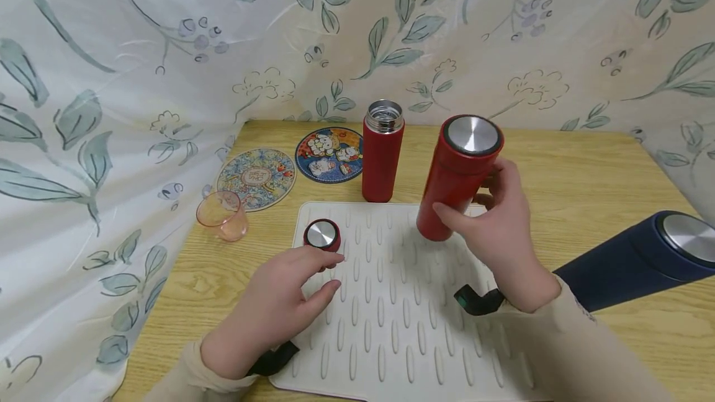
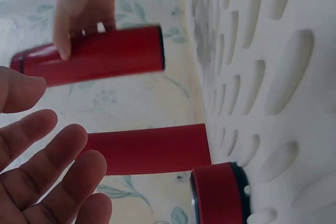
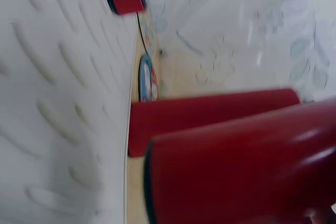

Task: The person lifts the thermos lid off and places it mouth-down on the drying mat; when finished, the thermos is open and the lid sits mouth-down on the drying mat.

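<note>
My right hand [image 1: 499,222] grips a red thermos [image 1: 460,172] with its silver-topped lid on. In the left wrist view this thermos [image 2: 100,53] is held up off the white ridged mat [image 1: 391,340]. Behind the mat an uncapped red thermos [image 1: 382,160] stands upright, its steel mouth showing. A red lid [image 1: 322,234] with a silver top sits on the mat's left part. Just in front of that lid is my left hand [image 1: 287,293], fingers relaxed and apart. Nothing lies between them in the left wrist view.
A dark blue thermos [image 1: 637,259] leans at the right, beside my right forearm. On the left stand a pink clear cup [image 1: 231,219] and a round floral coaster [image 1: 257,172]. A blue cartoon coaster [image 1: 329,154] lies behind. Leaf-patterned cloth [image 1: 335,36] hangs around the wooden table [image 1: 581,172].
</note>
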`<state>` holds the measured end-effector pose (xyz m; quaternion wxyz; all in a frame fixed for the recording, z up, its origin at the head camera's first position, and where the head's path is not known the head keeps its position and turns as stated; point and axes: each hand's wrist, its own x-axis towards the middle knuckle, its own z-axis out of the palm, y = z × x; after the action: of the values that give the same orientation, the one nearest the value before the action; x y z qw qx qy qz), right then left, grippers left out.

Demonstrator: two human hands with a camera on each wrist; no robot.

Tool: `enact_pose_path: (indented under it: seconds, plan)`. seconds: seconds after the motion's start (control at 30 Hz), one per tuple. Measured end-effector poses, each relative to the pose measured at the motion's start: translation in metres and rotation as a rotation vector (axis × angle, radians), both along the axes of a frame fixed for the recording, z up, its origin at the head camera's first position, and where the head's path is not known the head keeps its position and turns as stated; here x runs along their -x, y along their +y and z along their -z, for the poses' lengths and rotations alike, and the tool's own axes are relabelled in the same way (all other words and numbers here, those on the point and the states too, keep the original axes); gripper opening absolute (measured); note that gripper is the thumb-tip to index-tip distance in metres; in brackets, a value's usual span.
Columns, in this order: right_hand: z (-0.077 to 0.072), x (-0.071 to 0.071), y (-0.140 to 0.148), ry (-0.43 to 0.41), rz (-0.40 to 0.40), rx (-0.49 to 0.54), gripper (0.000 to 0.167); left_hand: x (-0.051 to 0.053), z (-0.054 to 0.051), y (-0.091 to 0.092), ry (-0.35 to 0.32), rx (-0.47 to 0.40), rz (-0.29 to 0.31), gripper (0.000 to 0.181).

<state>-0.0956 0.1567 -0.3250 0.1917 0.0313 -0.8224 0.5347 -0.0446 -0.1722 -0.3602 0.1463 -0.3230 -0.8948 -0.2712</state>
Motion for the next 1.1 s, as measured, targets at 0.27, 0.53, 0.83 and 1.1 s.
enact_pose_path:
  seconds: [0.27, 0.53, 0.83, 1.1]
  plan:
    - [-0.007, -0.036, -0.013, 0.064, -0.268, -0.219, 0.085, 0.009, -0.031, 0.0, 0.031, -0.042, 0.026, 0.043]
    - [-0.013, -0.052, -0.021, 0.05, -0.386, -0.374, 0.088, 0.011, -0.078, 0.002, 0.168, -0.148, 0.098, 0.052]
    - [-0.017, -0.06, -0.026, 0.032, -0.498, -0.523, 0.082, -0.002, -0.09, 0.004, -0.058, -0.107, 0.392, 0.075]
    - [-0.017, -0.063, -0.029, -0.025, -0.541, -0.559, 0.081, -0.003, -0.083, 0.005, -0.119, -0.167, 0.45, 0.07]
